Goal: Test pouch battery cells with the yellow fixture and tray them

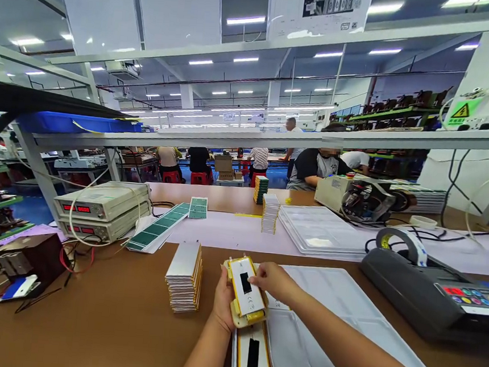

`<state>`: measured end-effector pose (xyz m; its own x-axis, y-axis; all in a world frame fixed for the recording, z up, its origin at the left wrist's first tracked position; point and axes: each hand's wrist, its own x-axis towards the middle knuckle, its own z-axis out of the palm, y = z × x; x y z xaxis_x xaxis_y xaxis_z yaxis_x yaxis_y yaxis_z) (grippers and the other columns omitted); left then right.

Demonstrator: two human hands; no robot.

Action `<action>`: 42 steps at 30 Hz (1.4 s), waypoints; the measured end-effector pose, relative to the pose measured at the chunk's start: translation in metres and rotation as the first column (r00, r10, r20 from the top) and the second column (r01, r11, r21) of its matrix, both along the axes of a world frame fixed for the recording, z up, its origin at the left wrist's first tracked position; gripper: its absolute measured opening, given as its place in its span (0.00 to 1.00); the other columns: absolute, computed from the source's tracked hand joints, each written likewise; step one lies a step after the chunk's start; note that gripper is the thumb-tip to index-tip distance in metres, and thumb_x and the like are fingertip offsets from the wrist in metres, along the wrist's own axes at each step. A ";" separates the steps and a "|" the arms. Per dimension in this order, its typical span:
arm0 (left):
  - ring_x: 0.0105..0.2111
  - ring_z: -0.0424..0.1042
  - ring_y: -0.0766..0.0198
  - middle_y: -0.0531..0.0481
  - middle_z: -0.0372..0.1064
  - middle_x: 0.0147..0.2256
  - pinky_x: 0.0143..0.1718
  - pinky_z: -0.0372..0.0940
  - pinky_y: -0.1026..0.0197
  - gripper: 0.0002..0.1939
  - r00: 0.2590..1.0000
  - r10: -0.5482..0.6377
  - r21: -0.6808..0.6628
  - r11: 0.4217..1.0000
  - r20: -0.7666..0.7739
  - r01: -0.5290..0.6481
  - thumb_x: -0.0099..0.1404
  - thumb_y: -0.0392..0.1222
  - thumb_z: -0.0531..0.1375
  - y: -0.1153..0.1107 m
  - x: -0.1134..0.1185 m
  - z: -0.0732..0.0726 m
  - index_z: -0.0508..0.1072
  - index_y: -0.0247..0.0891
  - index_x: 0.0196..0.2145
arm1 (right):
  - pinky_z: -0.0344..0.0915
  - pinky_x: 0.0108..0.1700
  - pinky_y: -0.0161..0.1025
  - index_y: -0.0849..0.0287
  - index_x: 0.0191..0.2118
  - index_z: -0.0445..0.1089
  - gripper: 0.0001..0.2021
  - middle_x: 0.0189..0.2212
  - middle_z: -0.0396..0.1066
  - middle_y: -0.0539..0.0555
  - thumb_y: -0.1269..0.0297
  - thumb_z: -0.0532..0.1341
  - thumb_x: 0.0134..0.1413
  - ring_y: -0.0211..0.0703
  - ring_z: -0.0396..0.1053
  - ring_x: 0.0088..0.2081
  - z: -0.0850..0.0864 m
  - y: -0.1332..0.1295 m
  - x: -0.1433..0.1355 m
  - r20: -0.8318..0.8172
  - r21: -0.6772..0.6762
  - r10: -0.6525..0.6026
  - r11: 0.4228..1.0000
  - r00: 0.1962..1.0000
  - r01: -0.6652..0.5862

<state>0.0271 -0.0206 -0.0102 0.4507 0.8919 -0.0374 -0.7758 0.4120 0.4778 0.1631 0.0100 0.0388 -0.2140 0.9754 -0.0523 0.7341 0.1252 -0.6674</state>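
Observation:
My left hand is wrapped round a white pouch battery seated on a pale yellow backing plate, tilted above the table. A piece of black tape lies on the battery's face. The fingers of my right hand are curled and closed, with a fingertip at the tape's right edge. Below them, another white battery with a black strip rests at the left side of a white tray. Left of my hands stands a stack of silvery flat batteries.
A grey tape dispenser stands at the right. Stacked meters and a dark fixture are at the left. Green card sheets, a smaller stack and clear trays lie behind. A co-worker sits across the bench.

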 end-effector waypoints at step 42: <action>0.29 0.71 0.53 0.42 0.70 0.27 0.32 0.65 0.53 0.30 0.976 0.217 -0.134 0.967 -0.011 -0.217 0.50 0.63 0.55 0.008 -0.017 0.003 0.69 0.32 0.36 | 0.43 0.18 0.30 0.60 0.20 0.57 0.10 0.12 0.51 0.43 0.67 0.53 0.50 0.28 0.46 0.14 -0.007 0.018 0.033 -0.135 -0.247 -0.163 0.961 0.977 0.126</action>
